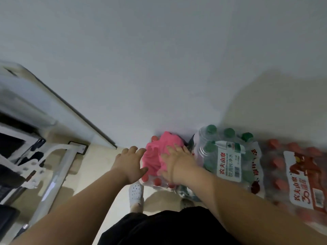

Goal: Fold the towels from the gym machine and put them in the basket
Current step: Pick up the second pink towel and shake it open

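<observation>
A crumpled pink towel [155, 152] lies on top of a shrink-wrapped pack of red-capped bottles [157, 182] against the white wall. My right hand [175, 161] rests flat on the towel's right side, fingers straight and spread. My left hand [131, 163] hovers just left of the towel with fingers spread, its fingertips at the towel's edge. No basket is in view.
A pack of green-capped water bottles [228, 152] and a larger pack of red-capped bottles [297, 175] stand to the right. The white frame of a gym machine [58, 167] fills the left. My white shoe [135, 193] stands on the beige floor below the towel.
</observation>
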The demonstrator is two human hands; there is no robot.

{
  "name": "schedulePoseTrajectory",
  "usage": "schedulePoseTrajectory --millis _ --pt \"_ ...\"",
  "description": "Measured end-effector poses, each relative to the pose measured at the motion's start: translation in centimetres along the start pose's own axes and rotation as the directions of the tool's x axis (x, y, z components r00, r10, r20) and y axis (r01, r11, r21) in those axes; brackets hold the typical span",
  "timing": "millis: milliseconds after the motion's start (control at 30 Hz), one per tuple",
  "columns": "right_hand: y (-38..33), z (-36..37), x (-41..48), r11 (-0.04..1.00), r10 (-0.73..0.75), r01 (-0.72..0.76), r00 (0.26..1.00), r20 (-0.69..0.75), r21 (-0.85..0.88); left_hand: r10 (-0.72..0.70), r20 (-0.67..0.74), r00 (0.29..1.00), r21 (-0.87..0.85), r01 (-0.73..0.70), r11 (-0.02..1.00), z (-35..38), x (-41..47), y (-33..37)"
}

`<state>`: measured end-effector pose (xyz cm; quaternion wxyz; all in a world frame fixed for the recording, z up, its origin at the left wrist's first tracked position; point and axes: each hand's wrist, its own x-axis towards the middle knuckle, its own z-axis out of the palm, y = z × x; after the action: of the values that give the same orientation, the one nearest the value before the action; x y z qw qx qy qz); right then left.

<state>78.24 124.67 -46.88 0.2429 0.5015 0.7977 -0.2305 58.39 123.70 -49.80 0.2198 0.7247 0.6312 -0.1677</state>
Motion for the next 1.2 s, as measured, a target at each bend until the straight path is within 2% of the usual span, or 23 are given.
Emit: schedulePoseTrajectory --millis 167,300,567,633,667,767,833,933,1000,1067,1133,1200 --pt "-1.4 2.2 2.6 0.946 0.153 -0.169 0.985 0.081 0.278 0.192 0.109 0.975 0.080 -0.201 0.976 -1.8 3.8 -3.4" --pt "-2.1 4.3 5.3 0.896 0.217 -0.258 0.964 0.152 0.361 0.307 0.194 0.932 0.110 -0.331 0.937 -2.5 6.7 -4.9" --pt "-3.6 7.3 9.3 0.842 0.264 -0.330 0.942 0.208 0.426 0.395 0.368 0.841 0.172 -0.480 0.860 -0.6 8.6 -6.1" --pt "-3.9 7.2 9.1 0.791 0.293 -0.328 0.944 0.150 0.516 0.394 0.387 0.833 0.159 -0.482 0.862 -0.1 8.6 -6.8" --pt "-4.1 6.9 8.8 0.734 0.322 -0.320 0.941 0.107 0.599 0.394 0.384 0.835 0.136 -0.473 0.870 -0.1 8.6 -7.1" --pt "-5.0 5.7 7.3 0.475 0.469 -0.263 0.883 0.011 0.839 0.425 0.319 0.847 -0.004 -0.447 0.894 -0.2 8.4 -7.8" --pt "-5.6 4.6 5.7 0.313 0.551 -0.192 0.834 -0.014 0.930 0.458 0.224 0.860 -0.163 -0.430 0.888 -0.7 8.2 -7.8" --pt "-6.4 2.5 2.9 0.152 0.624 -0.091 0.781 -0.024 0.984 0.519 0.062 0.852 -0.313 -0.477 0.821 -2.1 7.3 -6.6" --pt "-6.9 0.6 0.7 0.058 0.648 -0.011 0.761 -0.029 0.998 0.587 -0.077 0.806 -0.376 -0.569 0.731 -3.4 6.3 -5.4" --pt "-7.2 -0.9 -1.4 0.011 0.654 0.051 0.755 -0.046 0.999 0.635 -0.188 0.749 -0.388 -0.651 0.653 -4.4 5.4 -4.3" --pt "-7.3 -2.1 -3.2 0.007 0.666 0.103 0.741 -0.082 0.995 0.679 -0.206 0.705 -0.358 -0.700 0.618 -5.3 4.7 -3.5" --pt "-7.2 -2.8 -4.8 0.028 0.689 0.156 0.713 -0.132 0.987 0.676 -0.187 0.713 -0.401 -0.684 0.610 -6.1 3.9 -2.7"
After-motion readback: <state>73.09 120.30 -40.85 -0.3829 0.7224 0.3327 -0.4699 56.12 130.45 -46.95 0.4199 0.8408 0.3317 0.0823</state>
